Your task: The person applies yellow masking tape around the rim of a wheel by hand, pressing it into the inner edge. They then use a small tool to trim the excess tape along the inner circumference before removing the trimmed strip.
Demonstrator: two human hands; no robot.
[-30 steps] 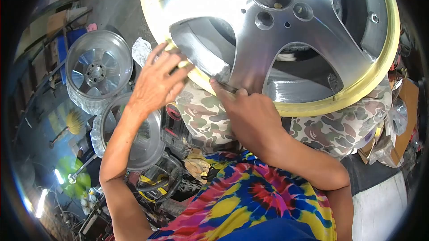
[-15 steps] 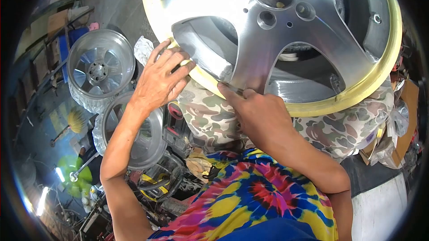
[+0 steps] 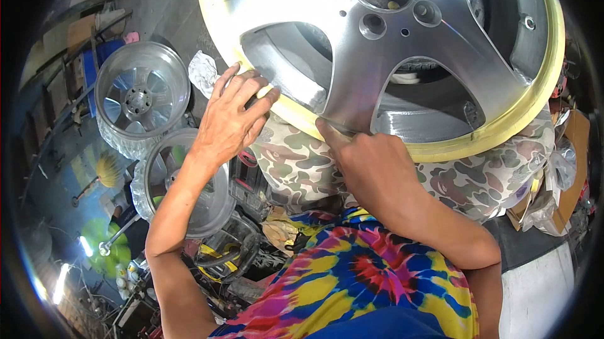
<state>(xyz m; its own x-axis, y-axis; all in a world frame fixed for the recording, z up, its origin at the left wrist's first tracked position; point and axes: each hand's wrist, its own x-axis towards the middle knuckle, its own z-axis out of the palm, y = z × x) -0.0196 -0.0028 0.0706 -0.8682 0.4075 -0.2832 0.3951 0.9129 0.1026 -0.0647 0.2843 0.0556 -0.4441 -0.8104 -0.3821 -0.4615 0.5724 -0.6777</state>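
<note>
A silver alloy wheel [image 3: 358, 68] lies across my lap, its outer lip covered with yellow masking tape [image 3: 462, 150]. On the left part of the lip, my left hand [image 3: 236, 109] grips the taped edge with curled fingers. My right hand [image 3: 377, 163] is at the near edge, at the foot of a spoke. Its index fingertip presses on the tape there, and the other fingers are folded in. Something thin and dark shows beside that finger; I cannot make out what it is.
Camouflage cloth [image 3: 302, 163] lies beneath the wheel. Two more wheels, one upper [image 3: 141, 90] and one lower [image 3: 189, 182], stand at the left near crumpled white paper [image 3: 202, 73]. A green fan [image 3: 104, 248] is at the lower left, and a cardboard box [image 3: 572, 169] at the right.
My right index fingertip has shifted slightly right along the taped lip. My left hand has moved a little right and down, still on the edge. The wheel appears slightly farther left.
</note>
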